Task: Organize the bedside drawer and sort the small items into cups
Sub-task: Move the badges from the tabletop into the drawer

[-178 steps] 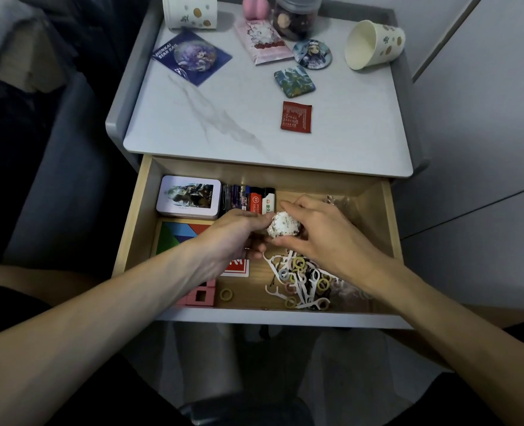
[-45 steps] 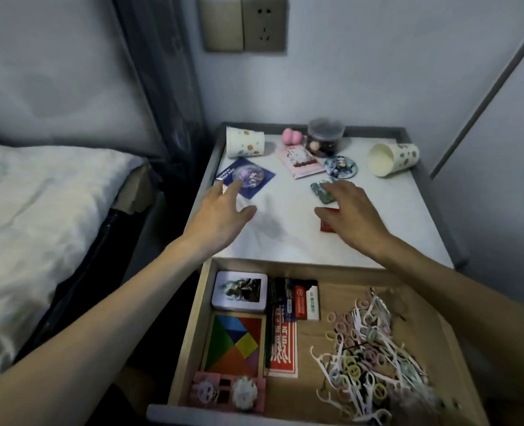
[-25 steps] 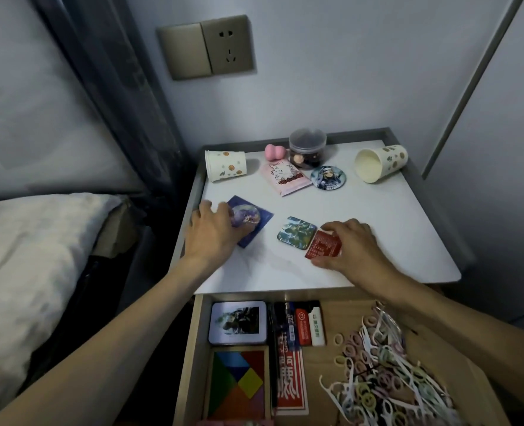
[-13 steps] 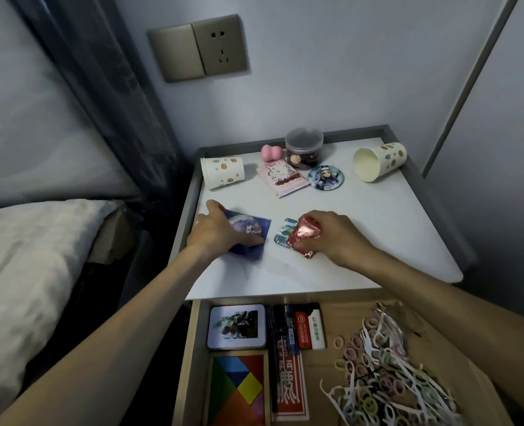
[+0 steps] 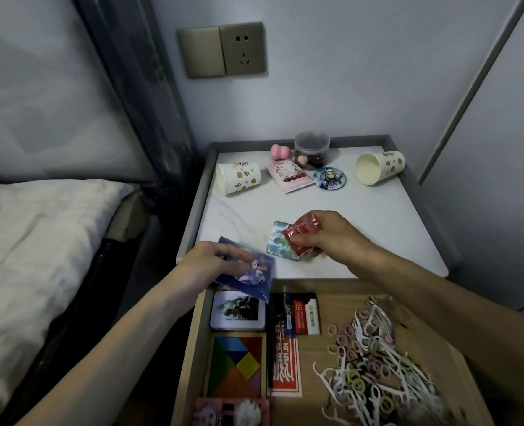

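Left hand [image 5: 207,264] pinches blue card [image 5: 251,276], right hand [image 5: 328,239] pinches red packet [image 5: 302,236]; either thin item may slip into drawer [image 5: 311,348].

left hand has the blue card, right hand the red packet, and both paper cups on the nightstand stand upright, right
Not upright: the head view shows the left cup and the right cup lying on their sides. The left hand does hold the blue card, the right hand the red packet.

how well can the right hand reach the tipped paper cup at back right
Probably yes: bare white tabletop lies between the right hand and the spotted paper cup, though that hand pinches a red foil packet.
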